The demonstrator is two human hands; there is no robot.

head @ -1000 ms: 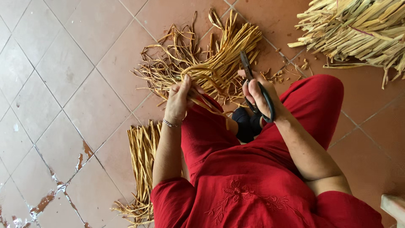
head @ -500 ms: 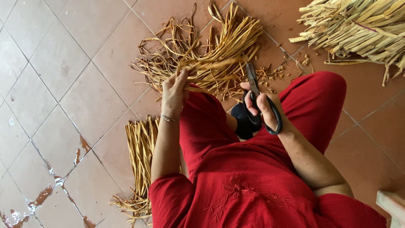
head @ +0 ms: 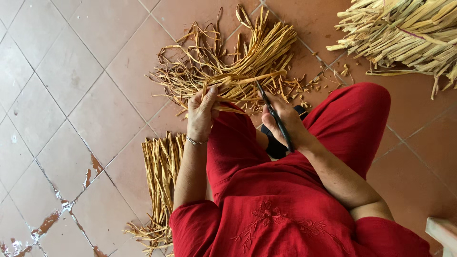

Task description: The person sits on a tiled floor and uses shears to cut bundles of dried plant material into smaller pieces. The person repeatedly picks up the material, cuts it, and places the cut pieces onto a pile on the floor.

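My left hand (head: 202, 113) pinches a dried tan plant strip (head: 247, 80) that bends across the top of a loose pile of similar strips (head: 228, 62) on the floor. My right hand (head: 284, 123) grips black-handled scissors (head: 272, 113), with the blades pointing up toward the held strip. Both hands are above my knees, which are covered in red cloth (head: 352, 119).
A neat bundle of straight strips (head: 162, 176) lies on the floor by my left arm. A big heap of pale stalks (head: 404, 33) fills the top right. Small cut scraps (head: 309, 85) are scattered near the pile. The floor is terracotta tile (head: 71, 95), chipped at lower left.
My left hand lifted one strip out of the pile and holds it across. My right hand turned the scissors and brought the blades up to that strip.
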